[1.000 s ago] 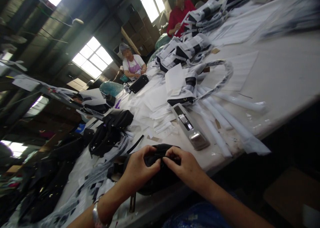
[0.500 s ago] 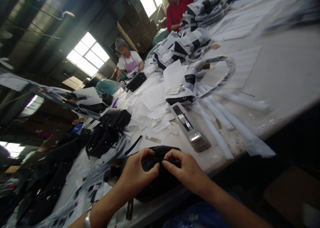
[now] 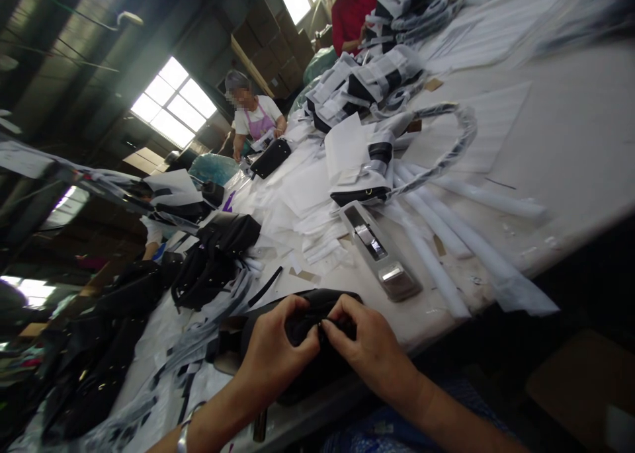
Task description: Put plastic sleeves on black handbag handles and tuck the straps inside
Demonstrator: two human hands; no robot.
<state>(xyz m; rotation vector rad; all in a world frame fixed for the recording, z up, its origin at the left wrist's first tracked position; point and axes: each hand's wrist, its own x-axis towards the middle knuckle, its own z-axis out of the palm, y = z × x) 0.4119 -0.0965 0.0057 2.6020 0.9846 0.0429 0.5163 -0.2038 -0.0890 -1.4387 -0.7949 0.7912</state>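
Note:
A black bag [image 3: 317, 377] lies at the near edge of the table, partly hidden under my hands. My left hand [image 3: 280, 337] pinches the bag's upper edge between thumb and curled fingers. Close beside it, my right hand [image 3: 364, 337] grips the same edge, its thumb almost meeting the left thumb. What small part sits between the thumbs is too dark to make out. Just beyond the right hand lies a long grey tray-like case [image 3: 381, 251] with shiny metal pieces. A thin black strap [image 3: 266, 286] rests beyond my left hand.
White tubes [image 3: 476, 254] lie to the right, near a paper-wrapped bag [image 3: 362, 192] with a looped handle. Several wrapped bags [image 3: 367, 82] are piled farther back. Black bags [image 3: 215, 258] stand at left. Two co-workers [image 3: 260, 119] [image 3: 354, 16] are across the table.
Both hands stay on the bag's edge with almost the same pinch. The view has shifted slightly. At far left, another person's arm has moved and shows a white sleeve.

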